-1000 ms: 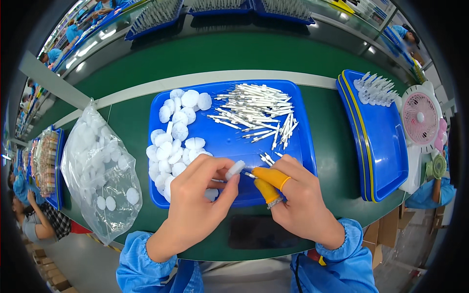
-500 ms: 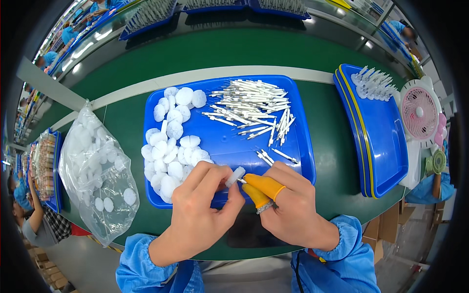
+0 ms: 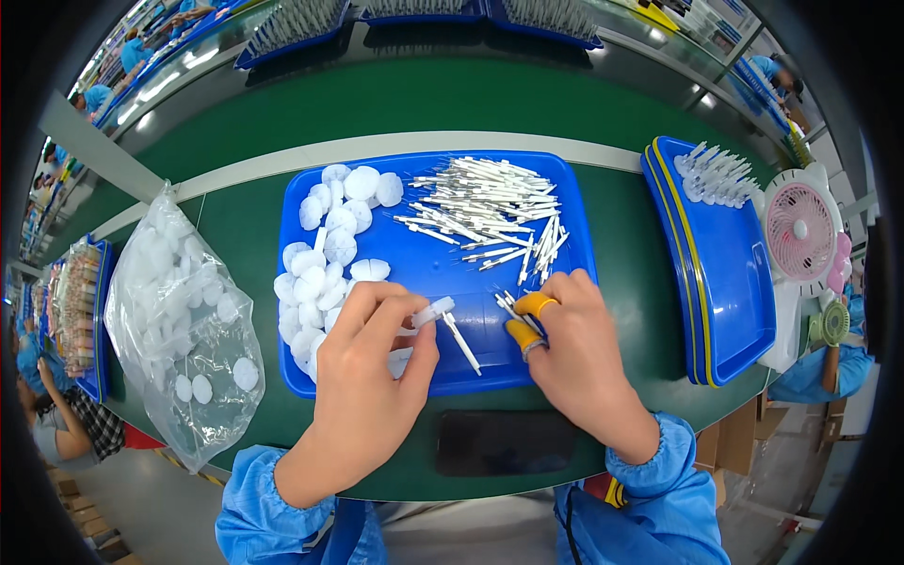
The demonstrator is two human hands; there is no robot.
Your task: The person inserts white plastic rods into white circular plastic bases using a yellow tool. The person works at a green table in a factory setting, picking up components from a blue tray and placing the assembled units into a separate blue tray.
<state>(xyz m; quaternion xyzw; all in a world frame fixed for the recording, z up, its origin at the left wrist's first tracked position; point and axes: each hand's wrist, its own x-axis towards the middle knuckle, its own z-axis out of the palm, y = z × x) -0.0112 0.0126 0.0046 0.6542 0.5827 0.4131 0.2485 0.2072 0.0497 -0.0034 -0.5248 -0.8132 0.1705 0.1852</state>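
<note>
My left hand [image 3: 377,353] pinches a round white plastic cap [image 3: 433,311] over the blue tray [image 3: 438,282]. A thin white stick [image 3: 462,344] slants down from that cap toward the tray's near edge. My right hand [image 3: 574,353] wears yellow finger cots on its thumb and forefinger. Those two fingers are around a few loose white sticks [image 3: 509,302] with thin metal ends; their exact grip is partly hidden. White caps [image 3: 311,282] fill the tray's left side, some hidden behind my left hand. A heap of white sticks [image 3: 485,202] lies at the far right.
A clear bag of white caps [image 3: 179,330] lies left. Stacked blue trays [image 3: 725,311], the top one with upright assembled pieces [image 3: 716,174], stand right beside a pink and white fan [image 3: 800,221]. A dark flat rectangle [image 3: 504,443] lies in front. Other people work farther off.
My hands have moved apart. The right has let go of the stick at the cap and reached to the loose sticks; the left keeps the cap, with the stick now slanting out.
</note>
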